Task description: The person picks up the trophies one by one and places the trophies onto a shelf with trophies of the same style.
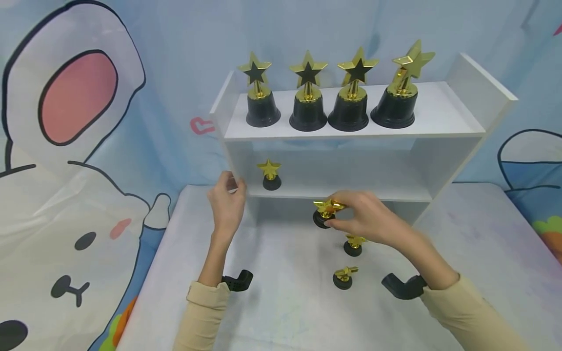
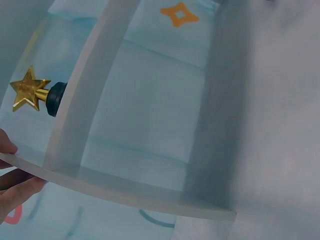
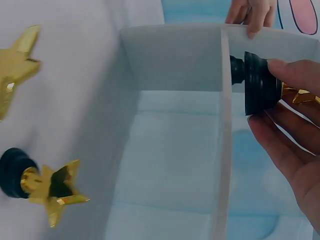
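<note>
A person stands at a white two-tier shelf point(image 1: 439, 127) on a cloth-covered table point(image 1: 483, 273). The right hand point(image 1: 369, 217) pinches a small gold star trophy point(image 1: 326, 212) between thumb and fingertips, its black base toward the lower shelf, just in front of that shelf's front edge. The left hand point(image 1: 227, 202) grips the shelf's left side panel, fingers curled over its edge, well to the left of the held trophy. One small trophy point(image 1: 270, 174) already stands on the lower shelf, between the two hands and just beyond the left fingers. Two more small trophies point(image 1: 348, 262) wait on the table just below the right wrist, one upright and one looking tipped over. Four large star trophies point(image 1: 333, 92) line the top shelf, above both hands. Judging by this, the work of filling the lower shelf is early: one small trophy is placed, one is in hand, two remain.
</note>
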